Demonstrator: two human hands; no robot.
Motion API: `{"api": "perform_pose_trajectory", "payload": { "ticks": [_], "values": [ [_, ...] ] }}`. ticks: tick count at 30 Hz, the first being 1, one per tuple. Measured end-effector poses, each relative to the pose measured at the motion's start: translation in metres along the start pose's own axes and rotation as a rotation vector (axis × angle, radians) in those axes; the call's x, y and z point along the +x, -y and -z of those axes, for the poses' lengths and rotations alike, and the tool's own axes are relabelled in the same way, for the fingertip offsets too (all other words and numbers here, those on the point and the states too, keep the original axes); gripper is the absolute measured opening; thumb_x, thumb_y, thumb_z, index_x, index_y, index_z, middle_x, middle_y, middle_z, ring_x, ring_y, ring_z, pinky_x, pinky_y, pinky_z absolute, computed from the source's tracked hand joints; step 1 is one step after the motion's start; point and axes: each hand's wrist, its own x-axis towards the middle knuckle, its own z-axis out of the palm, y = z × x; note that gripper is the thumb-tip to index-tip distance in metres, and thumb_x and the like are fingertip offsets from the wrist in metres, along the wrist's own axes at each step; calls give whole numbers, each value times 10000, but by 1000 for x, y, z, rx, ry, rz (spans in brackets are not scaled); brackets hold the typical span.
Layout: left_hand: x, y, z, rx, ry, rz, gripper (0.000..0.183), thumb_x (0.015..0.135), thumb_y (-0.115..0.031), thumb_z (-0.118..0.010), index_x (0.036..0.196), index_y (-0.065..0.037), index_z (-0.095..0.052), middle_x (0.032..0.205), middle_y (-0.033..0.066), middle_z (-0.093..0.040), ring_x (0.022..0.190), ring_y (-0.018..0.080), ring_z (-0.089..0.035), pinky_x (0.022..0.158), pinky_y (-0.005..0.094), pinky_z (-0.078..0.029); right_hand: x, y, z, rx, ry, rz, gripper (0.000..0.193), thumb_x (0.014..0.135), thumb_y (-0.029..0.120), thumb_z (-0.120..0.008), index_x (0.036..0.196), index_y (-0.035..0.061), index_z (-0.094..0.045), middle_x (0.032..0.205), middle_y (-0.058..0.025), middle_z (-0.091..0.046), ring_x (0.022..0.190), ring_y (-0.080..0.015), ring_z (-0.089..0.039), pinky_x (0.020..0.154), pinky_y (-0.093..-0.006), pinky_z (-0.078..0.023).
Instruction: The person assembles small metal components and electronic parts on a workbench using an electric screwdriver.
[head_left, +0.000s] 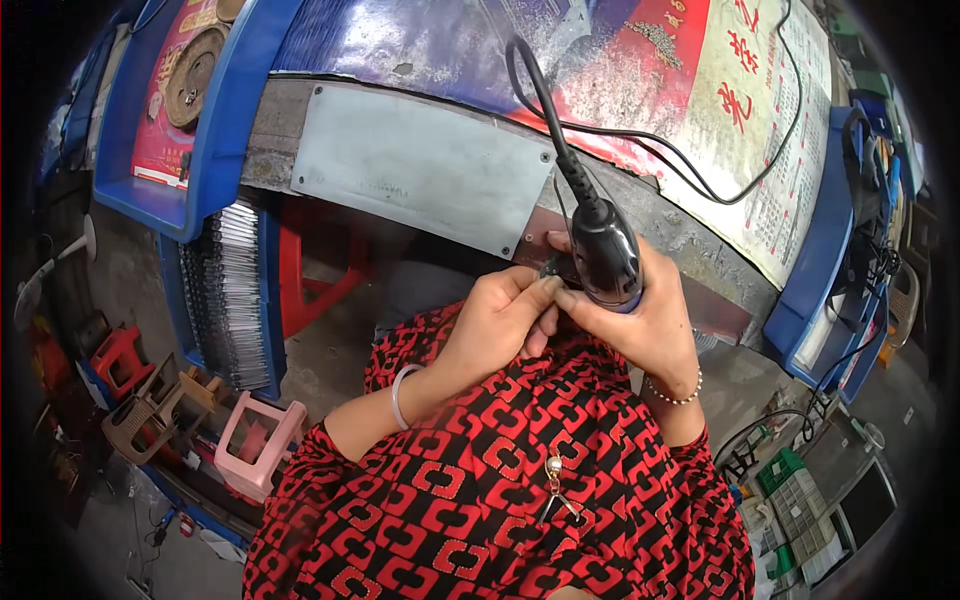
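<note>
My right hand (650,310) is wrapped round a black corded hand tool (606,255). Its glossy rounded body is tilted, with the cord end up; its working end is hidden by my fingers. My left hand (505,312) is closed in a pinch right beside it, thumb and fingertips meeting those of the right hand. Between the fingertips shows a small dark part (549,267), too covered to tell its kind. Both hands are just off the bench's near edge, above my red and black patterned clothing.
A pale metal plate (420,165) is screwed to the bench edge. The tool's black cord (680,170) loops over posters on the bench top. Blue bins (215,150) stand at left, one below stacked with thin metallic pieces (235,300). Another blue bin (815,270) with cables is at right.
</note>
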Motion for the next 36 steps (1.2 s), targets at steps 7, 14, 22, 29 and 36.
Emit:
{"api": "perform_pose_trajectory", "payload": {
  "ticks": [7, 14, 22, 29, 36],
  "values": [
    [1, 6, -2, -127, -43, -52, 280, 944, -195, -477, 737, -17, -540, 586, 3, -519, 438, 50, -428, 398, 194, -328, -2, 3, 0, -39, 13, -48, 416, 663, 130, -735, 1022, -5, -575, 825, -113, -651, 707, -160, -626, 680, -280, -488],
    [-1, -2, -2, -54, 2, -17, 229, 931, -181, -488, 868, 12, -595, 603, -4, -532, 465, 38, -432, 419, 184, -327, -20, 17, 2, 586, -241, 510, 469, 748, 216, -725, 1084, 48, -444, 718, -39, -540, 583, -146, -529, 539, -289, -445],
    [0, -1, 3, -50, 35, -6, 218, 924, -158, -487, 875, 23, -597, 632, -2, -552, 536, 37, -464, 495, 189, -375, -7, 45, -5, 308, -46, 888, 463, 794, 292, -693, 1115, 105, -418, 701, -1, -549, 536, -121, -522, 488, -247, -438],
    [-2, -6, 4, -57, 47, 46, 215, 925, -148, -484, 893, 32, -599, 629, -6, -544, 580, 41, -478, 556, 196, -406, 0, 46, -6, 401, 99, 906, 409, 754, 204, -739, 1016, 87, -447, 748, -87, -618, 612, -211, -633, 540, -306, -514],
    [-4, -4, 3, -64, 55, 30, 224, 918, -151, -496, 793, 16, -579, 630, -5, -547, 583, 45, -483, 554, 204, -408, 0, 51, -4, 428, 155, 898, 406, 745, 188, -747, 1004, 75, -455, 736, -90, -620, 611, -215, -629, 546, -309, -518]
  ]
}}
